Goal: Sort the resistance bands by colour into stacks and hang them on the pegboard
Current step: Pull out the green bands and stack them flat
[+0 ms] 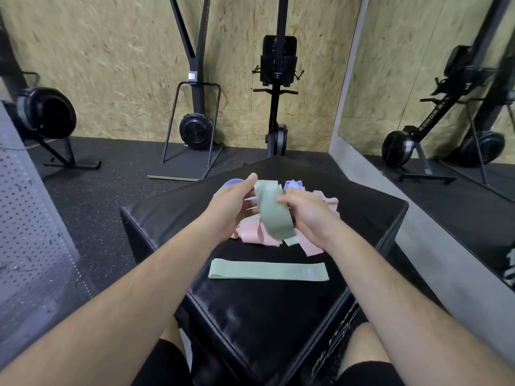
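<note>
Both hands hold one sage-green resistance band (274, 211) above a black padded box (267, 316). My left hand (232, 203) grips the band's upper end with thumb on top; my right hand (308, 211) pinches its right edge. A second green band (269, 271) lies flat on the box, nearer to me. Beneath the hands sits a loose pile of pink bands (260, 232) with purple bands (294, 185) at its far side. A grey pegboard (30, 218) stands at the left edge of the view.
Black rowing and ski machines (195, 129) stand against the wooden wall beyond the box. A mirror (446, 93) on the right reflects another machine. Dark rubber flooring surrounds the box. My knees in black shorts (167, 363) flank the box's near corner.
</note>
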